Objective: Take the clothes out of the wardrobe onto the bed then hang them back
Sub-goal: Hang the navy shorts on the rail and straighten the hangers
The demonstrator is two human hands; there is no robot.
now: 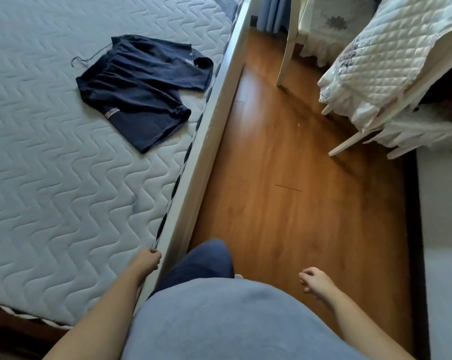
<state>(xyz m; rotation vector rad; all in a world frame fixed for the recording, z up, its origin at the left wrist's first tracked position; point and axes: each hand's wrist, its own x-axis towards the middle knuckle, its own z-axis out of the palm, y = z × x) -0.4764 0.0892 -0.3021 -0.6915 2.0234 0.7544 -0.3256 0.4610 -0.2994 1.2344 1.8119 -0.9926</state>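
At 11 o'clock, 1 dark shirt (141,89) lies on the bed (50,178), apparently on a thin hanger (82,59). We judge it light and floppy; best lifted by the hook. Our left hand (147,261) and right hand (314,280) hang loosely curled, holding nothing.

Left hand (147,261) loosely curled, right hand (314,279) loose, both empty
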